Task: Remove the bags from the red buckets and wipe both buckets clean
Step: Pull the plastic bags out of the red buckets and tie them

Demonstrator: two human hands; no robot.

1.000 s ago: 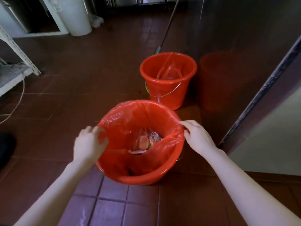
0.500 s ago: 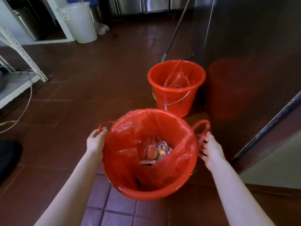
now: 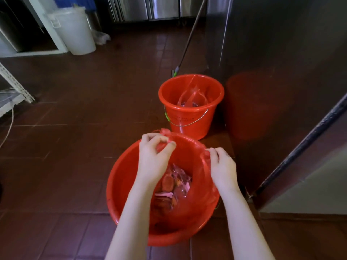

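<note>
I see the left-hand fingers [image 3: 150, 138] curled and pinching a bunched loop of the red bag [image 3: 195, 156] over the far rim of the near bucket [image 3: 120, 177]. The right-hand fingers [image 3: 213, 152] are curled too, gripping the bag's edge at the right rim. The left hand [image 3: 152, 160] sits above the bucket's mouth and the right hand [image 3: 222, 168] just beside it, over the right side. The bag hangs inside this bucket with scraps and wrappers [image 3: 172, 184] at its bottom. Beyond it on the tiled floor [image 3: 75, 147] stands the second red bucket [image 3: 187, 119], its own bag [image 3: 193, 96] slumped inside. A mop handle [image 3: 189, 38] leans behind that, and a white bin [image 3: 75, 32] stands well apart at the far left.
</note>
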